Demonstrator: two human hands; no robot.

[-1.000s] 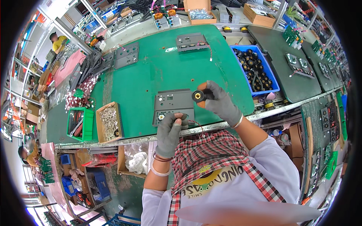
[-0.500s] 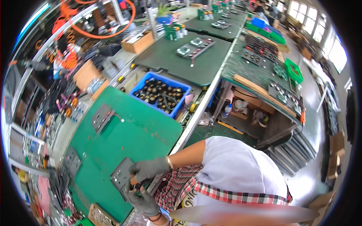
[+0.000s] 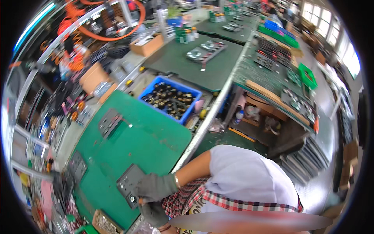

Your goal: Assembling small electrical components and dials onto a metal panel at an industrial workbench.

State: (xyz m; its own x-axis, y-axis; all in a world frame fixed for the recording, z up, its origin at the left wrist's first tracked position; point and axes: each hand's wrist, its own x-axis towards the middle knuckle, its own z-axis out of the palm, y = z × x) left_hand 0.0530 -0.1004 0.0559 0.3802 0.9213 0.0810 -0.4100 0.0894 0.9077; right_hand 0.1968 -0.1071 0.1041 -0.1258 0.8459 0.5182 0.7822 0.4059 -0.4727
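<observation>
Both my hands, in grey gloves, meet at the near end of a dark grey panel [image 3: 127, 180] with holes, lying on the green work mat [image 3: 156, 136]. My right hand [image 3: 156, 187] bends over the panel's edge with its fingers drawn together; whatever they pinch is hidden. Under it, my left hand [image 3: 154, 213] presses close to the panel's corner, its fingers mostly covered and dark. A small round silvery part [image 3: 133, 199] shows on the panel right by the fingertips. Farther up the mat lies a similar panel [image 3: 110, 123] with a short wire lead.
A blue bin [image 3: 193, 111] of black and brass-coloured parts stands beyond the mat. Another grey panel [image 3: 78, 165] lies at the mat's left edge, above a box of small parts [image 3: 105, 224]. A metal rail [image 3: 206, 124] runs along the bench's right side.
My left hand has turned and tucked in beneath my right hand. My right hand has shifted slightly down toward the panel's near end. The silvery round part now shows there.
</observation>
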